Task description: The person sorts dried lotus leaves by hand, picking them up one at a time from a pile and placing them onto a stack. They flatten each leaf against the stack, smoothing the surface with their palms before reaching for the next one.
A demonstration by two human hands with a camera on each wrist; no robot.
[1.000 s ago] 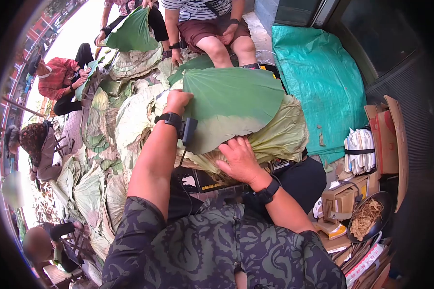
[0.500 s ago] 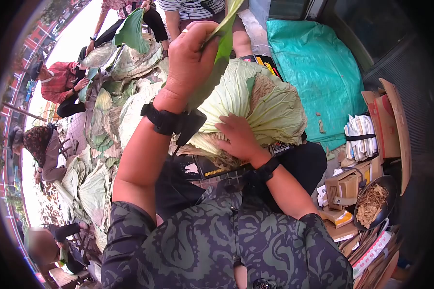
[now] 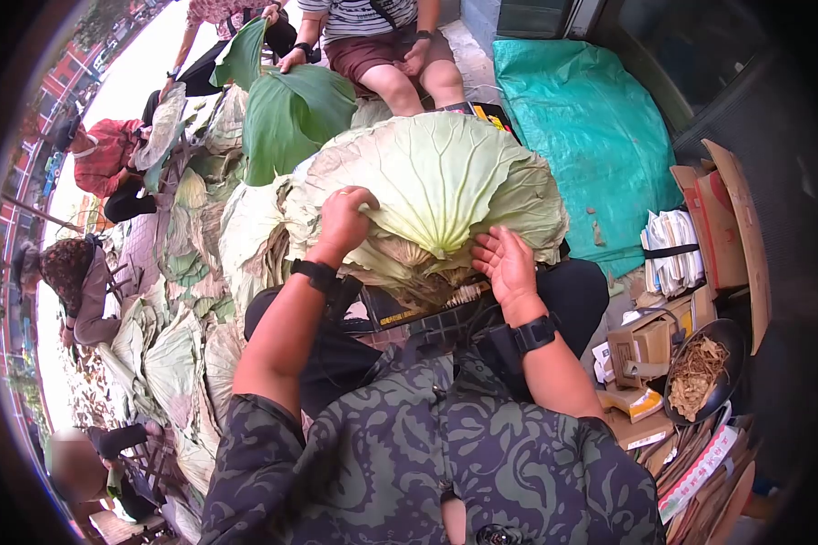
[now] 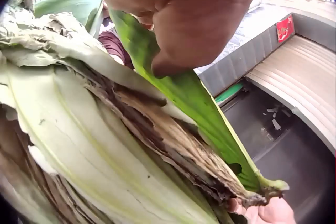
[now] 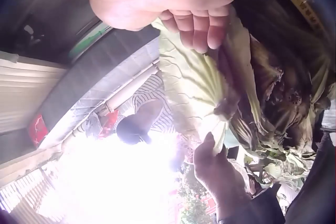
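A broad lotus leaf (image 3: 436,173), pale veined side up, tops a heap of drying leaves (image 3: 545,200) before me. At its near left edge, my left hand (image 3: 344,222) pinches the rim. The left wrist view shows the thumb against the leaf's green face (image 4: 184,103), with brown, curled leaf layers (image 4: 157,124) below. My right hand (image 3: 509,263) is at the near right edge, close to the stem end, palm turned up and fingers loosely extended. In the right wrist view its fingertips (image 5: 202,40) overlap the leaf's edge.
Under the heap is a black surface with yellow lettering (image 3: 409,316). Opposite, a seated person's hand (image 3: 293,60) is on a green leaf (image 3: 295,113). More leaves cover the ground left. A green tarpaulin (image 3: 591,154), cardboard boxes (image 3: 641,350) and a pan of dry scraps (image 3: 700,372) are right.
My left hand lifted a green leaf high, then came down to the heap's left edge. My right hand shifted right from lying on the heap. A green leaf now shows by the person opposite.
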